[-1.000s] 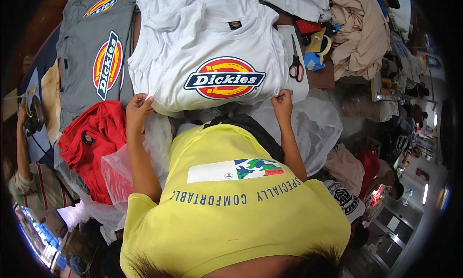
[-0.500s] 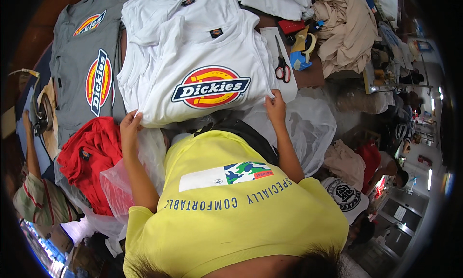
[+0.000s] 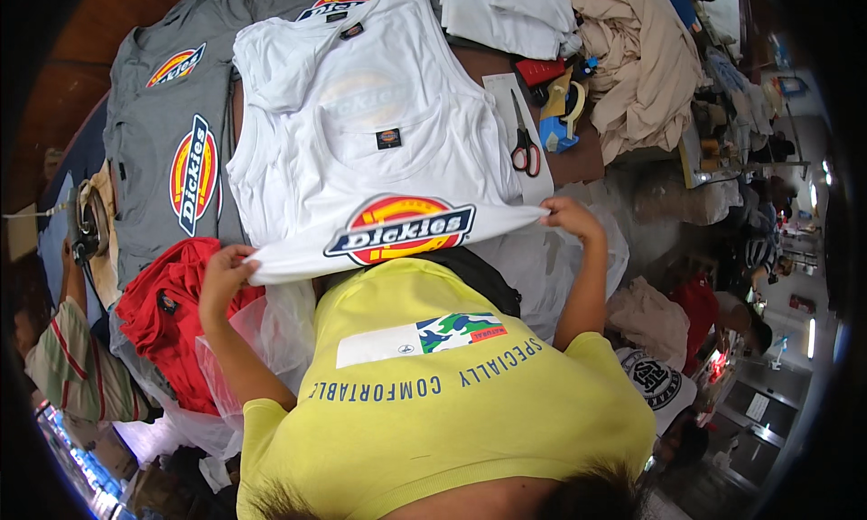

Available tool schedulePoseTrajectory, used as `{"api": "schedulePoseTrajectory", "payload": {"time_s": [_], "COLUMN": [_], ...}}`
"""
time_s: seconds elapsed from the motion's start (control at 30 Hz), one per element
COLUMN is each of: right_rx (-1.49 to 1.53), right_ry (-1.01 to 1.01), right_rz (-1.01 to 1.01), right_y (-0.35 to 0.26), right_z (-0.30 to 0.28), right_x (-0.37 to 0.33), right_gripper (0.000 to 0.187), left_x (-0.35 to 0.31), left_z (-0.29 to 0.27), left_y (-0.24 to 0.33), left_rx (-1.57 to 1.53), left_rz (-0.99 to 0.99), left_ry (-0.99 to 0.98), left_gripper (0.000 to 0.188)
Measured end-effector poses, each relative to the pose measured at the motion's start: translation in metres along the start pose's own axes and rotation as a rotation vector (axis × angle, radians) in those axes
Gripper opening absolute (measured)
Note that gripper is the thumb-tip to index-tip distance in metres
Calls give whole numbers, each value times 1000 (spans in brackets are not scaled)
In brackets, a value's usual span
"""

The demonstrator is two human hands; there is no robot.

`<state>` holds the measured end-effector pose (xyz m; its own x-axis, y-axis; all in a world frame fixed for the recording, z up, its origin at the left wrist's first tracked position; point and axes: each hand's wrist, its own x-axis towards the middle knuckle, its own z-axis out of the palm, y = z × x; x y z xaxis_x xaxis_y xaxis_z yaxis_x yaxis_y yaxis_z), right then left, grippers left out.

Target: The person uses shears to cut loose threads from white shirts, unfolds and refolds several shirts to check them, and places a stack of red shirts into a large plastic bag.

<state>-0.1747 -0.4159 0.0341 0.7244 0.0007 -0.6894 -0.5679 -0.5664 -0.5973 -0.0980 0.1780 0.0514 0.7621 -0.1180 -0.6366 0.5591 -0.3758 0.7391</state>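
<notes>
A white sleeveless shirt (image 3: 442,163) lies on the table in front of me, with a black neck label and a red, yellow and blue emblem across its front. Its near part is pulled toward my body and stretched sideways. My left hand (image 3: 228,272) pinches the cloth at the left corner. At the right corner, my right hand (image 3: 575,218) grips the same shirt between thumb and fingers. Beneath and beyond it rests another white shirt (image 3: 379,32), partly covered. Scissors (image 3: 526,154) with dark and red handles lie on white paper, beyond my right hand.
Grey printed shirts (image 3: 149,172) cover the table's left side. Red garments (image 3: 167,317) sit in clear plastic by my left arm. Beige cloth (image 3: 637,60), folded white cloth (image 3: 506,14) and a tape roll (image 3: 574,102) lie at the far right. Another person's striped sleeve (image 3: 86,362) shows at left.
Both hands have drawn the shirt's near edge toward me and spread apart, the left one outward and the right one to the right. The emblem has come nearer, and the neckline now lies flatter.
</notes>
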Motion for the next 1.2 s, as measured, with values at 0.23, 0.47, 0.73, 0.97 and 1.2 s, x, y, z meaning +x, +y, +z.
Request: {"api": "schedulePoseTrajectory", "payload": {"time_s": [0.23, 0.47, 0.73, 0.97, 1.2], "right_rx": [690, 1106, 379, 895, 357], "right_ry": [-46, 94, 574, 443, 541], "right_rz": [-219, -1088, -969, -1364, -506], "right_y": [-10, -81, -256, -304, -117], "right_z": [24, -49, -224, -188, -86], "right_x": [3, -34, 62, 33, 129], "right_gripper": [22, 34, 24, 21, 27], "left_x": [4, -38, 36, -7, 101], "left_z": [16, -37, -130, -117, -49], "left_y": [-9, 41, 246, 242, 44], "left_rx": [-153, -439, -436, -243, -213], "left_rz": [116, 1173, 1115, 1274, 637], "left_ry": [20, 441, 516, 679, 411], "left_gripper": [23, 51, 34, 35, 28]}}
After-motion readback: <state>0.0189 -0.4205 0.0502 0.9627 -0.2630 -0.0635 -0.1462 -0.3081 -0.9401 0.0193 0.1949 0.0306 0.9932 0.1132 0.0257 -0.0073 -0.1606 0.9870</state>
